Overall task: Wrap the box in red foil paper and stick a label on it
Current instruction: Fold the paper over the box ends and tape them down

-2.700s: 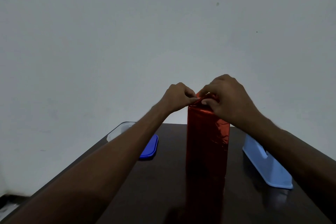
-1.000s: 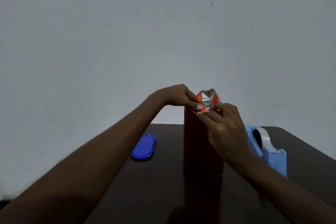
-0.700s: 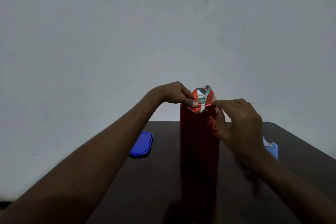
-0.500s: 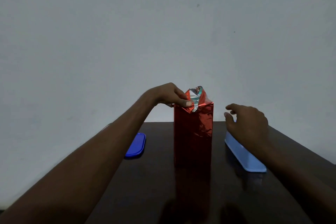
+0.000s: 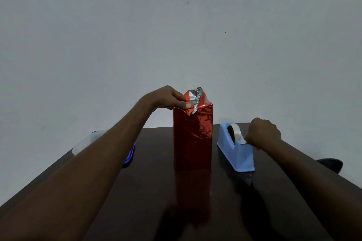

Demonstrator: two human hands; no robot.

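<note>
A tall box wrapped in red foil paper (image 5: pixel 193 139) stands upright in the middle of the dark table (image 5: pixel 148 191). Its top foil is loosely gathered, with silver inner side showing (image 5: pixel 195 95). My left hand (image 5: pixel 169 99) pinches the folded foil at the box's top left corner. My right hand (image 5: pixel 262 133) is at the front of a light blue tape dispenser (image 5: pixel 235 150), fingers closed on the end of the clear tape (image 5: pixel 238 133). No label is in view.
A dark blue lid (image 5: pixel 130 154) lies left of the box, partly hidden by my left forearm. A clear container (image 5: pixel 86 141) sits at the table's far left edge. A dark object (image 5: pixel 331 164) shows beyond the right table edge. A plain wall stands behind.
My right hand has left the box's top and gone right and down to the tape dispenser, closing on the tape end. My left hand keeps holding the top fold.
</note>
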